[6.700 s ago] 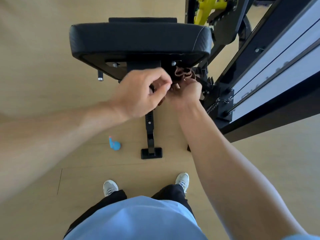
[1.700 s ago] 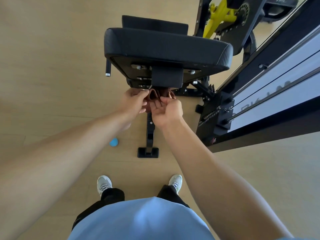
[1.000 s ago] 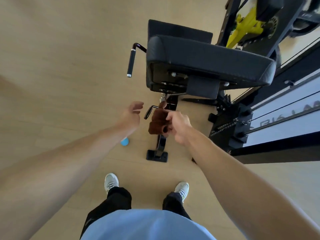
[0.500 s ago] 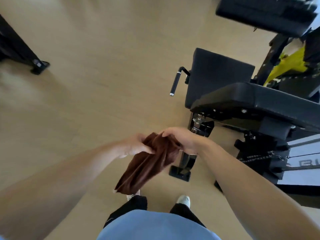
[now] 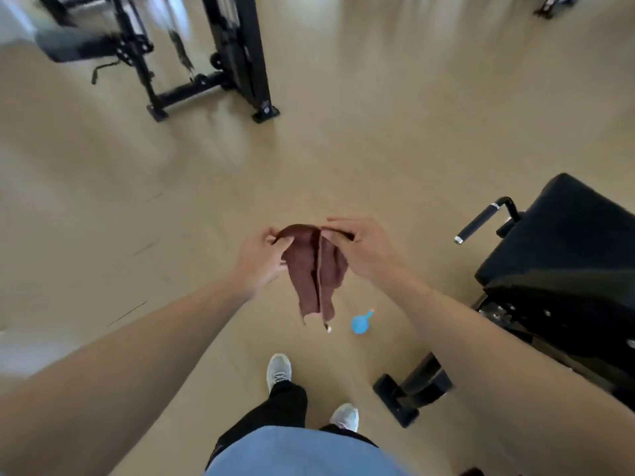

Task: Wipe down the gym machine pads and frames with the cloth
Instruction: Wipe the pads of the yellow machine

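Note:
A brown cloth [image 5: 314,273] hangs folded between my two hands over the open floor. My left hand [image 5: 259,257] pinches its upper left edge. My right hand [image 5: 360,247] holds its upper right edge. The black seat pad [image 5: 563,242] of the machine is at the right edge, apart from the cloth, with a black handle [image 5: 481,223] sticking out on its left. Its black floor foot [image 5: 409,395] is at the lower right.
A blue spray bottle [image 5: 360,322] lies on the tan floor just below the cloth. Another black machine frame [image 5: 237,56] stands at the upper left. My two shoes [image 5: 280,369] are at the bottom centre.
I have turned left away from the seat, which slid to the right edge. The cloth came out from under the seat and both hands now hold it up by its top edge.

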Demonstrator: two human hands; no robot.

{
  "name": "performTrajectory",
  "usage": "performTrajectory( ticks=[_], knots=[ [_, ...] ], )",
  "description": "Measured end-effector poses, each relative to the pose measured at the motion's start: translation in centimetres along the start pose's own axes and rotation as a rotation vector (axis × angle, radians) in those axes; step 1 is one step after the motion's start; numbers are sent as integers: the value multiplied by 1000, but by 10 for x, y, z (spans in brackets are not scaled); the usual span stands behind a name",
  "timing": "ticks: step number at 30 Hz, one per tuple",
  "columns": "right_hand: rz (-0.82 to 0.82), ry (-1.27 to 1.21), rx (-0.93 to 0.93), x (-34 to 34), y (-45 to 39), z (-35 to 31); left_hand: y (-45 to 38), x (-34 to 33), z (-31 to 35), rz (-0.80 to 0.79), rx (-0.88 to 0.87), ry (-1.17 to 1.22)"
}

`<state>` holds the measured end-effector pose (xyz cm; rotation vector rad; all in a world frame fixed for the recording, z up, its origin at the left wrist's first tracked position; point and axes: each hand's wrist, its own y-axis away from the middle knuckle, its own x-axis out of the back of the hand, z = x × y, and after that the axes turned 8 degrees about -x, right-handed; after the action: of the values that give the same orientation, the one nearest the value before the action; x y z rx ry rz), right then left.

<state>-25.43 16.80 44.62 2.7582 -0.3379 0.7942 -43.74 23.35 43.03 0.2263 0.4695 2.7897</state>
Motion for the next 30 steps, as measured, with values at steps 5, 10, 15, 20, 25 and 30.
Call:
performTrajectory(
  ticks=[5,10,15,20,25,30],
  knots=[
    [-143,225,422,-29,-15,-44,0,42,15,231,-189,-123],
    [-295,207,554,-66,-40,-106,-4,92,26,128,-50,103],
    [-336,158,409,-124,-85,-146,-23,163,15,-104,49,434],
    [-374,156,328,-195,-134,-189,-55,242,13,-205,-35,360],
    [-462,119,277,-256,-173,-248,-96,315,21,-22,-145,138],
    [-515,121,261,-302,-225,-300,-144,377,37,0,-179,97]
  ],
)
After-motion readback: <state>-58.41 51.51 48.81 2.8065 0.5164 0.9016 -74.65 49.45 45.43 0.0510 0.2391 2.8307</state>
